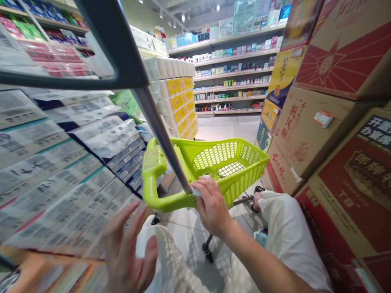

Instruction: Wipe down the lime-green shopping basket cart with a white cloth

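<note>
A lime-green shopping trolley (pixel 244 169) with a lattice basket stands before my knees. From its rim a grey metal tube (pixel 161 128) slants up to a dark plastic frame (pixel 128 61) close to the camera. My right hand (pixel 210 203) is closed around a crumpled white tissue or cloth (pixel 197 190), pressed at the foot of the tube by the basket's near rim. Low on the left, my left hand (pixel 131 248) has its fingers spread and holds nothing; it is slightly blurred, below the trolley's green handle (pixel 149 189).
Stacked paper packs (pixel 61 175) line the left side, with yellow-fronted packs (pixel 180 101) farther back. Printed cartons (pixel 305 134) rise on the right. Shelves of small goods (pixel 235 69) span the back. A trolley wheel (pixel 207 253) rests on the tiled floor between my legs.
</note>
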Demonstrator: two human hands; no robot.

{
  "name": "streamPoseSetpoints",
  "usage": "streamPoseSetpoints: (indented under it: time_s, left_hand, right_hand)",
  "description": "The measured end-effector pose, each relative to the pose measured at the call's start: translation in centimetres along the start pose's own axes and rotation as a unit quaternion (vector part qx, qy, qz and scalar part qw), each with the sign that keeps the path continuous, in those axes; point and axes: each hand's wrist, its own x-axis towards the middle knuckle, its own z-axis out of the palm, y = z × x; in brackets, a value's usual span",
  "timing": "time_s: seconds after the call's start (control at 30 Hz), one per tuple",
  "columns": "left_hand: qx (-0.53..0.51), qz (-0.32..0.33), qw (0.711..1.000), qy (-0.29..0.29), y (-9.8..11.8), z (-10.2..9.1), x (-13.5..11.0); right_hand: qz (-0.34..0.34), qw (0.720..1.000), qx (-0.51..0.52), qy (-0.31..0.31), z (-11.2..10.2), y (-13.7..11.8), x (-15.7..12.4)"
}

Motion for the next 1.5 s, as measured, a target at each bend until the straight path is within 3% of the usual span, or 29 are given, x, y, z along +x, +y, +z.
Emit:
streamPoseSetpoints:
  time_s: [0.1, 0.2, 0.27, 0.37, 0.5, 0.7, 0.8, 0.9, 1.0, 1.1, 1.23, 1.33, 1.5]
  left_hand:
    - [0.003, 0.043, 0.999, -0.007, 0.9, 2.6, 1.5]
    - [0.018, 0.042, 0.999, -0.019, 1.3, 4.3, 2.1]
    - [0.031, 0.044, 0.998, -0.023, 1.2, 5.0, 2.0]
    - [0.051, 0.047, 0.998, -0.012, 1.0, 5.5, 1.7]
    - [0.050, 0.045, 0.998, -0.007, 0.6, 5.4, 1.7]
    - [0.047, 0.053, 0.997, -0.002, 0.7, 5.0, 1.8]
    - [0.062, 0.045, 0.997, 0.011, 1.1, 5.3, 1.6]
    - [0.079, 0.030, 0.996, 0.020, 1.1, 5.4, 1.4]
    - [0.084, 0.026, 0.996, 0.025, 0.3, 5.0, 1.2]
    - [0.084, 0.026, 0.996, 0.020, -0.6, 4.4, 1.0]
    - [0.087, 0.016, 0.996, 0.025, -1.0, 3.8, 0.6]
    - [0.094, 0.004, 0.995, 0.036, -0.8, 3.7, 0.2]
    - [0.109, -0.009, 0.992, 0.054, -0.6, 3.1, -0.5]
  right_hand:
    - [0.010, 1.000, -0.005, -0.011, -0.6, 1.3, -0.1]
    - [0.078, 0.996, -0.042, 0.021, -1.4, 3.2, -0.5]
    - [0.097, 0.994, -0.049, 0.032, -1.3, 2.9, -0.4]
    - [0.049, 0.999, -0.015, 0.002, -0.5, 0.6, 0.3]
    - [0.018, 0.999, 0.012, -0.033, -0.4, 0.3, 0.7]
    - [0.123, 0.990, -0.067, 0.011, -1.8, 4.2, -0.4]
    - [0.110, 0.992, -0.054, 0.014, -0.9, 2.3, -0.1]
    - [0.049, 0.998, -0.016, -0.019, 0.4, -0.7, 0.7]
    - [0.025, 0.998, -0.011, -0.059, 0.7, -1.5, 0.9]
    - [0.043, 0.996, -0.033, -0.064, -0.1, 0.4, 0.0]
    - [0.102, 0.991, -0.089, -0.016, -0.9, 3.1, -1.5]
    - [0.111, 0.989, -0.095, 0.002, 0.1, 1.5, -1.7]
    - [0.034, 0.997, -0.033, -0.058, 2.5, -4.1, -0.5]
